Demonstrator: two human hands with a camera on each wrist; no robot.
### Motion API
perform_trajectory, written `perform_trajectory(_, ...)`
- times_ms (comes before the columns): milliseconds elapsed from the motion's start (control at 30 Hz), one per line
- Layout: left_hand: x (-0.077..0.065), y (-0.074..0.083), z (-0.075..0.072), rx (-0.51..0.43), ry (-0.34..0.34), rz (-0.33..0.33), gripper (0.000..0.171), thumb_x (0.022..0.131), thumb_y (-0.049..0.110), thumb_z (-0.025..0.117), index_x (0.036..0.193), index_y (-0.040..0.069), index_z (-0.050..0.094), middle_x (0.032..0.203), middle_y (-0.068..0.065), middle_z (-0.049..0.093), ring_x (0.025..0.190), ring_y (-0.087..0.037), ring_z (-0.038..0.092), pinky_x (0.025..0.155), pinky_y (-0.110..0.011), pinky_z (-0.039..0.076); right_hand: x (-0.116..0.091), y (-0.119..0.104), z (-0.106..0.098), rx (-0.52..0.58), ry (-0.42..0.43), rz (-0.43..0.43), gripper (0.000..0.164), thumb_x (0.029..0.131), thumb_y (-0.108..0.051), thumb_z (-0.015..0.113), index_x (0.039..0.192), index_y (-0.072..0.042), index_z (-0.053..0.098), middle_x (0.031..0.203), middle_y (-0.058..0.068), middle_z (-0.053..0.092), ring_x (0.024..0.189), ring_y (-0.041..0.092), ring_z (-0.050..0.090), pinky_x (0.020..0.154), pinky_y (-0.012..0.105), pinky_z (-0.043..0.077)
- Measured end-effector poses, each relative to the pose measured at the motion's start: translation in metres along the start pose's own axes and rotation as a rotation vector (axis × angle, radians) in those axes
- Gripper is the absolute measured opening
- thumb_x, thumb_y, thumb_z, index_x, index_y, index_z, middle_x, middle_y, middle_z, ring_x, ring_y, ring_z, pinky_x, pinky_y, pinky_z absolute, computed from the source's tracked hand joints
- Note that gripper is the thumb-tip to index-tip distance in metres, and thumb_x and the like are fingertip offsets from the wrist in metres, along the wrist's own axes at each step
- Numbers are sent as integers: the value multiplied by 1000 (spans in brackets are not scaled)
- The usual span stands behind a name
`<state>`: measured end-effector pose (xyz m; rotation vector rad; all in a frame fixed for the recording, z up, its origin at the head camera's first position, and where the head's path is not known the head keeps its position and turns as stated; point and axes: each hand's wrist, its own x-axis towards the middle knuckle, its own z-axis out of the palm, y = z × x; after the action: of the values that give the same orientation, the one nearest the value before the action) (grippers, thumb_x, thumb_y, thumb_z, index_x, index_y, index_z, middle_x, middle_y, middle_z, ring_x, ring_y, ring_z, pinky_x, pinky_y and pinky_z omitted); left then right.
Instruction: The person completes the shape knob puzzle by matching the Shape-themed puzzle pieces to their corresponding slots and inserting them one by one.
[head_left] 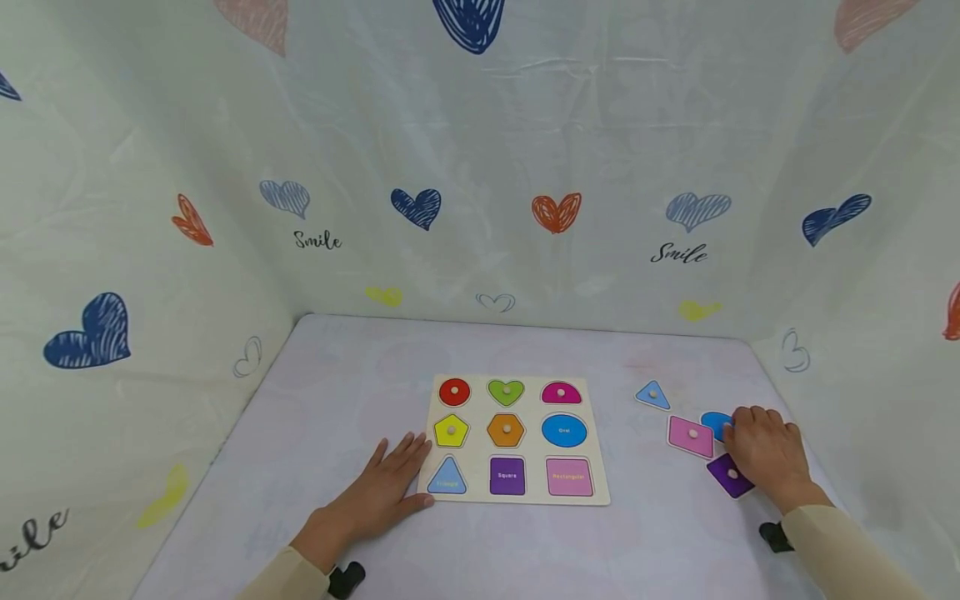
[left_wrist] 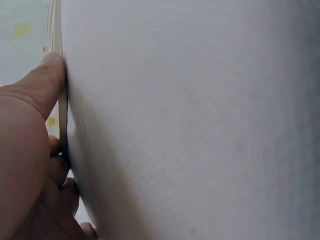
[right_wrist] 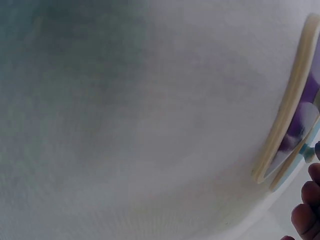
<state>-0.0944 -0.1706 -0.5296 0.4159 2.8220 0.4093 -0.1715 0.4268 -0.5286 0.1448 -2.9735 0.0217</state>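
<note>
My left hand point(head_left: 386, 492) lies with spread fingers at the left edge of a cream shape puzzle board point(head_left: 480, 400), its thumb by the lower left corner. In the left wrist view the thumb point(left_wrist: 42, 82) rests against the board's edge. Over on the right, my right hand point(head_left: 768, 454) curls its fingers over a blue oval puzzle piece point(head_left: 715, 423), fingertips at its knob and covering its right part. Just below that hand is a purple square piece point(head_left: 729, 475) with a knob; a pink rectangular piece point(head_left: 690, 437) lies to its left.
A blue triangle piece point(head_left: 653, 395) lies farther back. Knobbed shapes fill several board places; the blue oval recess point(head_left: 564, 431), triangle recess point(head_left: 447, 477), purple square recess point(head_left: 507, 476) and pink rectangle recess point(head_left: 569, 477) show printed words. Heart-patterned sheeting point(head_left: 480, 150) surrounds the white table point(head_left: 360, 358).
</note>
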Motion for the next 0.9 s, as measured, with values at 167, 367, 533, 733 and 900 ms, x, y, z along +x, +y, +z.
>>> perform_trajectory(167, 0, -1, 1, -6, 4, 9, 91, 97, 56, 70, 168, 15, 30, 174, -2, 30, 165, -25, 18, 134, -56, 8, 2, 1, 0, -2, -36, 19, 30, 98, -16, 68, 106, 11, 56, 90, 22, 58, 86, 41, 54, 68, 54, 46)
perform_trajectory(367, 1, -2, 1, -6, 5, 7, 91, 96, 56, 71, 167, 15, 31, 174, -2, 30, 164, -25, 18, 133, -56, 8, 5, 0, 2, -5, -58, 32, 31, 98, -15, 68, 107, 12, 55, 91, 23, 59, 87, 41, 55, 69, 55, 47)
perform_trajectory(533, 0, -2, 1, -11, 7, 9, 90, 96, 54, 71, 167, 15, 31, 174, -2, 30, 164, -25, 19, 133, -57, 8, 6, -2, 3, -14, -64, 38, 32, 97, -15, 68, 107, 13, 55, 90, 23, 59, 87, 41, 54, 70, 55, 48)
perform_trajectory(733, 1, -2, 1, -8, 7, 9, 91, 96, 55, 71, 167, 15, 31, 174, -2, 30, 164, -25, 19, 133, -56, 8, 8, -3, -1, -34, -32, 34, 31, 96, -13, 70, 103, 13, 54, 85, 22, 57, 83, 40, 54, 67, 53, 48)
perform_trajectory(900, 1, -3, 1, -10, 7, 10, 91, 96, 55, 71, 167, 15, 31, 174, -2, 30, 164, -25, 19, 133, -56, 8, 10, -5, -2, -37, 18, 30, 32, 94, -13, 72, 101, 12, 53, 83, 22, 55, 82, 41, 54, 66, 53, 46)
